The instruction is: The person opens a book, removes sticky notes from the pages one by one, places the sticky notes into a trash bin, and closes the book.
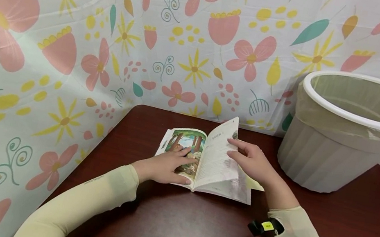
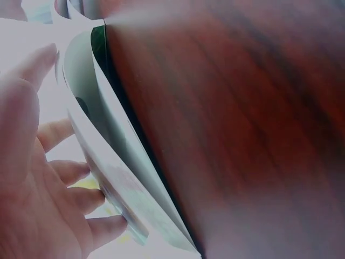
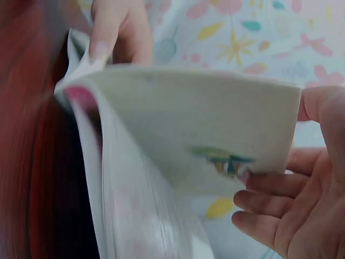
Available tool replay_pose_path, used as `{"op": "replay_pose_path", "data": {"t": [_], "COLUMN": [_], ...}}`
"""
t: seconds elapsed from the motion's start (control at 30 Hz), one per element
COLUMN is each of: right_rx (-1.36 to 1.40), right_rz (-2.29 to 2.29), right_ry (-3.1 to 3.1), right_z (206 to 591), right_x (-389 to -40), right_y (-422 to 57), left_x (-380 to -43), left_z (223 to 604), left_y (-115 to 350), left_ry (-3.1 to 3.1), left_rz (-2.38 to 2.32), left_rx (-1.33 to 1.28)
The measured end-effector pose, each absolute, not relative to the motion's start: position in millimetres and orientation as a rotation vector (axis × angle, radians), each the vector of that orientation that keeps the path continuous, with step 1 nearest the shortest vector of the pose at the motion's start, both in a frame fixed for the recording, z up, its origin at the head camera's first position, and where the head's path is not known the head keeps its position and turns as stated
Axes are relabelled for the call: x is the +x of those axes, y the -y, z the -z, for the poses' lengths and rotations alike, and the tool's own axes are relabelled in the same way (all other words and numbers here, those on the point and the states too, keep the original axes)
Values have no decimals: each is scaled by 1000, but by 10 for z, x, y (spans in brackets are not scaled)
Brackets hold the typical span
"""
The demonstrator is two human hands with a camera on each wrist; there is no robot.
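Observation:
An illustrated book (image 1: pixel 216 189) lies open on the dark wooden table. My left hand (image 1: pixel 163 166) rests with spread fingers on its left page, over a forest picture (image 1: pixel 176 140). In the left wrist view the fingers (image 2: pixel 73 199) of this hand lie along the curved pages (image 2: pixel 121 186). My right hand (image 1: pixel 252 161) pinches the outer edge of a lifted page (image 1: pixel 219 156), which stands tilted up from the right half. A small coloured drawing (image 3: pixel 226 162) shows on that page in the right wrist view, close to the fingertips.
A white-rimmed waste bin (image 1: pixel 318 155) with a liner stands on the table (image 1: pixel 191 230) to the right of the book. Behind and to the left hangs a floral cloth (image 1: pixel 194 69). A black strap (image 1: pixel 264 226) with a yellow label hangs at the right sleeve.

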State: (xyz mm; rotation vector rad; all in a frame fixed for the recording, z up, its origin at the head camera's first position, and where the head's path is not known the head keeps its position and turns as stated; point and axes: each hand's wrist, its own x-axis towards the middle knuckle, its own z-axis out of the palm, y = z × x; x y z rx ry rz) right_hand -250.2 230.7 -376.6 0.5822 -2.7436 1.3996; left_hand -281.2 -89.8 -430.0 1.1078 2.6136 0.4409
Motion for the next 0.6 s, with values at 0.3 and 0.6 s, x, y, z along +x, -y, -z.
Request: {"op": "replay_pose_path", "data": {"t": [0.3,0.6], "right_rx": [706,697], "right_rz": [-1689,-1785], "right_ry": [2653,2485], "right_z": [3722,3909], "right_x": [-2370,-2247], "right_y": [-2031,-1758], "left_x": [-2787,-2839], "left_z": [4264,4264], "left_y": [987,1155], "left_ry": [-2589,-2554], "left_rz": [-538,-652], "left_rx": [1047,941]}}
